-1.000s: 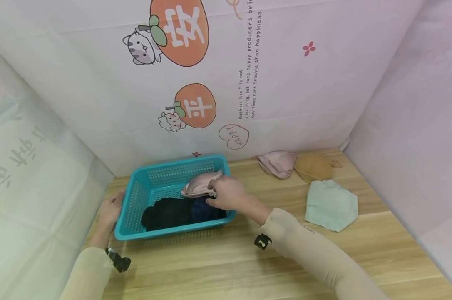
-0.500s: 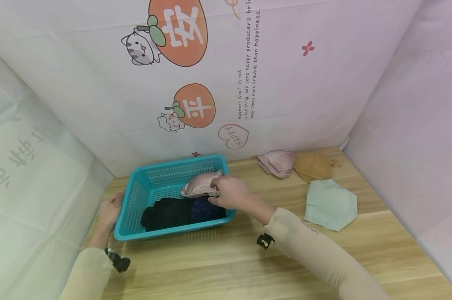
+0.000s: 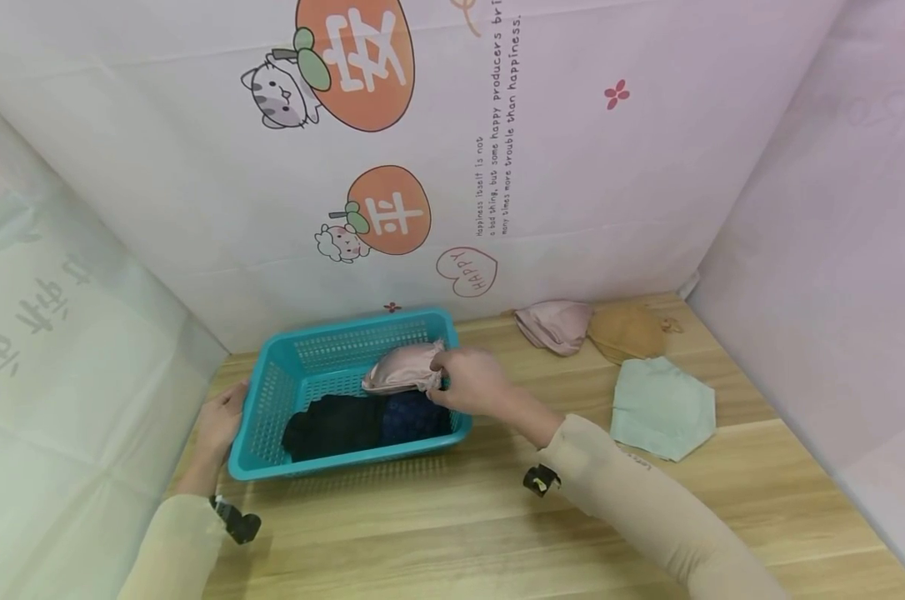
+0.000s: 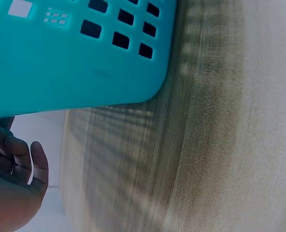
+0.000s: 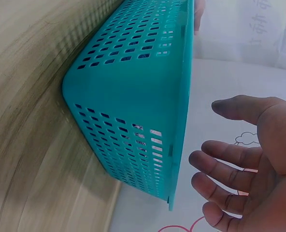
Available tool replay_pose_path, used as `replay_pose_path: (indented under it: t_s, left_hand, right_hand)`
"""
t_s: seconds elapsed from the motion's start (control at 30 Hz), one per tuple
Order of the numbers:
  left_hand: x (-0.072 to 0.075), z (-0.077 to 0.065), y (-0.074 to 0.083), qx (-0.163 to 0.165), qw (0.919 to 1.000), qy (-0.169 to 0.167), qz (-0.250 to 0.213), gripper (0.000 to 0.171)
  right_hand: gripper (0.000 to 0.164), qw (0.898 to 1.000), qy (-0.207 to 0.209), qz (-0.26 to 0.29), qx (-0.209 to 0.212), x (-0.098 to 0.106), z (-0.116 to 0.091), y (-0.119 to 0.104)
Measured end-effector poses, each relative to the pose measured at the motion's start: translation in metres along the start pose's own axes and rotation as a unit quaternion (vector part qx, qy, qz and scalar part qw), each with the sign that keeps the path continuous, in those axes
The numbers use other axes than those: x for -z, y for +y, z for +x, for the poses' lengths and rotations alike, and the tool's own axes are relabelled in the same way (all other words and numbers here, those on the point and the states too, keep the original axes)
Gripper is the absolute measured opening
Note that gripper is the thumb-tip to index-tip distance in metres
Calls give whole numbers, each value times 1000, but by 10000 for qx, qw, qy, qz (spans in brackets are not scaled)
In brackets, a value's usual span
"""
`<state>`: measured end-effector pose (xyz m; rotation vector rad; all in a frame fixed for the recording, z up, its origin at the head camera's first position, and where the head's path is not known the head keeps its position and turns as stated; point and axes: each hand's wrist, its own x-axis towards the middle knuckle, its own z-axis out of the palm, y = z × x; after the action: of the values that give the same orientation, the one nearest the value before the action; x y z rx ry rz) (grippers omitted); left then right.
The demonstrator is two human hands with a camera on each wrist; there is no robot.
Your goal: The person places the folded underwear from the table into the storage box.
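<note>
A turquoise perforated plastic basket stands on the wooden table, with its left end by my left hand. In the left wrist view, that hand's fingers curl up at the basket's rim. My right hand is over the basket's right rim, fingers apart and loosely bent, holding nothing, as the right wrist view shows. Just left of its fingertips, a folded pale pink satin garment with a ruffled edge lies in the basket. In front of it lie a black folded cloth and a dark blue patterned one.
To the right on the table lie a folded pink garment, a mustard one and a mint green one. A printed white sheet hangs right behind the basket, and pale sheets close off both sides.
My right hand has drawn back slightly to the right, away from the pink garment, baring more of it and of the dark blue cloth. The left hand and the basket have stayed put.
</note>
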<state>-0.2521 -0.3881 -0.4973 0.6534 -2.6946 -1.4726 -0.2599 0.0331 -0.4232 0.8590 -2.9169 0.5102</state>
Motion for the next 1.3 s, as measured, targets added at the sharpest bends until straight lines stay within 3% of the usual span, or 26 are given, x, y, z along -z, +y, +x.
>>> replay_pose_path:
  t_s: [0.43,1.0,1.3]
  left_hand:
    - [0,1,2,13,10000,37,65,84]
    - [1,2,0,64,10000,39,49,74]
    - [0,0,-1,9,10000,8,-43,80]
  right_hand:
    - [31,9997,198,114,48,1,-3,13]
    - [41,9983,35,234,-526,7,-15,33]
    - [45,9965,78,497,-673,11,-19,44]
